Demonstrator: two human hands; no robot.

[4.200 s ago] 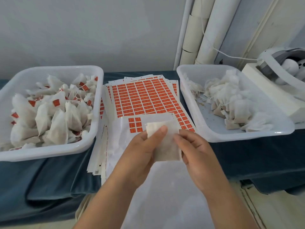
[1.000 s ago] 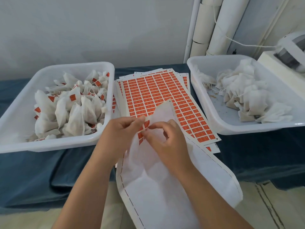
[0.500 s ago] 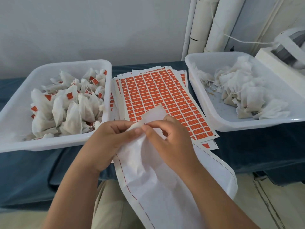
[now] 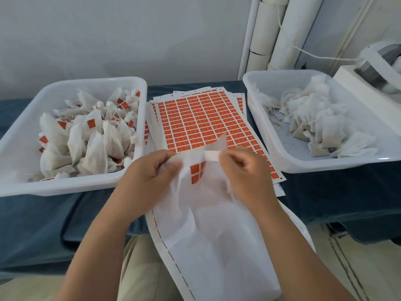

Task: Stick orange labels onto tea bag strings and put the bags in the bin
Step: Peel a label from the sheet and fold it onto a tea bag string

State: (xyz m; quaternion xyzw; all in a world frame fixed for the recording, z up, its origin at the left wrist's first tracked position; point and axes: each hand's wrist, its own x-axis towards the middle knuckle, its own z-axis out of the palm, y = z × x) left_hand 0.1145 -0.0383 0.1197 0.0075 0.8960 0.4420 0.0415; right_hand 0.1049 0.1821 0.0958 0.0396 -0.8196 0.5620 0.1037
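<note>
Hands meet just above the near end of the label stack. The left hand [image 4: 149, 181], fingers curled, pinches the lifted edge of a mostly stripped backing sheet [image 4: 217, 246]. The right hand [image 4: 245, 174] pinches one end of a short white strip [image 4: 211, 156] stretched between the two; I cannot tell whether that is a label's pale back or part of a tea bag. A few orange labels [image 4: 197, 172] sit on the sheet just under the fingers. Beyond lie full label sheets [image 4: 204, 122] on the worktop [image 4: 32, 213]. At the left a white bin [image 4: 71, 187] is heaped with tagged tea bags [image 4: 86, 135]. At the right another bin [image 4: 325, 168] holds a smaller pile of untagged bags [image 4: 314, 124], so I judge the job well past half, with a fair batch left.
</note>
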